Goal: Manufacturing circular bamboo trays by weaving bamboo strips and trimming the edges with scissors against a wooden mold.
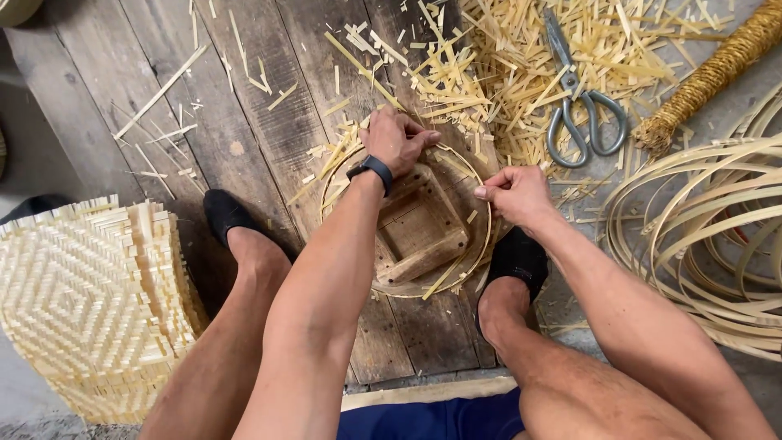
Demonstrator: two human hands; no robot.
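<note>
Head camera looks down on a bamboo strip hoop [486, 244] ringing a round wooden mould [419, 232] on the plank floor [244, 122]. Left hand [397, 140] pinches the hoop's far edge with fingers clamped; right hand [513, 193] grips its right side, fingers curled shut. Scissors [580, 106] lie beyond the mould among bamboo offcuts [489, 65].

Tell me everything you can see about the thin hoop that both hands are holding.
The hoop is a thin, pale strip, seemingly bamboo, bent into a ring. It lies flat around a round wooden form on the plank floor. The left hand grips its far edge, the right hand pinches its right side. Loose splints poke under it.
</note>
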